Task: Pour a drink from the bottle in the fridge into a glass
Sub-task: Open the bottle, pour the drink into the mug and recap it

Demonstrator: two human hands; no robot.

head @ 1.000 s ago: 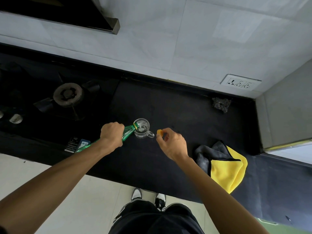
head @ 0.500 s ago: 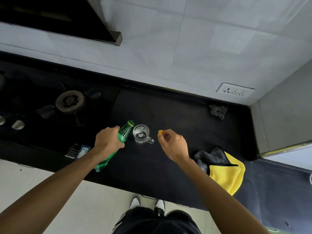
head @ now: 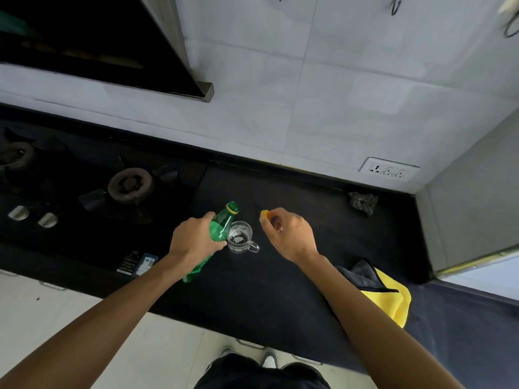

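While the left hand (head: 196,240) grips one open green plastic bottle (head: 222,228) just beside one clear glass mug (head: 239,237) on the black countertop (head: 280,276), the right hand (head: 289,234) pinches one yellow cap (head: 265,215).

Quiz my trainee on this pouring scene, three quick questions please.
1. True or false: the green bottle has its cap screwed on.
2. What does the right grip pinch? A) yellow cap B) yellow cloth C) mug handle
3. Fill in: the glass mug stands beside the bottle held by the ____ grip.
Key: 1 false; 2 A; 3 left grip.
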